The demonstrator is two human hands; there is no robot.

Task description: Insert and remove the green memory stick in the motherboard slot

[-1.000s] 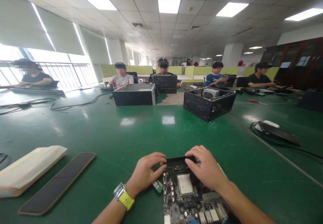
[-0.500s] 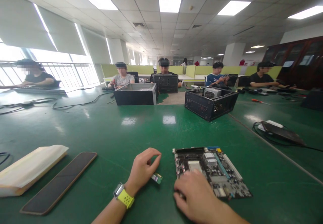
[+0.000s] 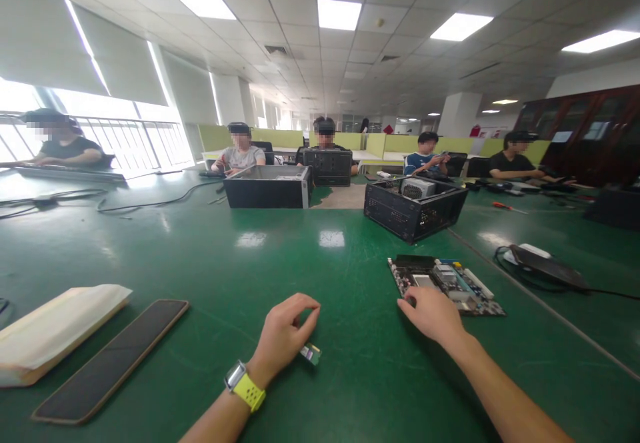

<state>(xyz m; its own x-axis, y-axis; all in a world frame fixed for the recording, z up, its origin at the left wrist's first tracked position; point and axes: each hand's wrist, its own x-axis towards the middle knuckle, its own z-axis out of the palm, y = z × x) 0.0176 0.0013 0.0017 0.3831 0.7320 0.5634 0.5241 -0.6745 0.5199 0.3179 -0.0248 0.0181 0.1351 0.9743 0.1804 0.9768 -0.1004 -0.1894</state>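
Observation:
My left hand (image 3: pixel 287 323) rests on the green table with its fingers curled and the thumb bent toward the index finger. A small green memory module (image 3: pixel 311 354) sticks out from under the thumb side of that hand; the rest of it and the lower fingers are hidden. Farther out on the right, my right hand (image 3: pixel 433 313) grips the near left edge of a motherboard (image 3: pixel 463 290). The fingertips under the board cannot be seen. The board's slots and pale processor socket (image 3: pixel 424 281) face up.
On the left lie a long dark panel (image 3: pixel 113 363) and a cream-coloured package (image 3: pixel 60 333). Open computer cases (image 3: pixel 267 190) (image 3: pixel 415 210) stand at the far side. A black adapter with cables (image 3: pixel 550 266) lies right. Several people sit beyond the table; a red screwdriver (image 3: pixel 507 206) lies near one.
My right hand has moved the motherboard forward and to the right, away from me. My left hand and the memory module have stayed where they were.

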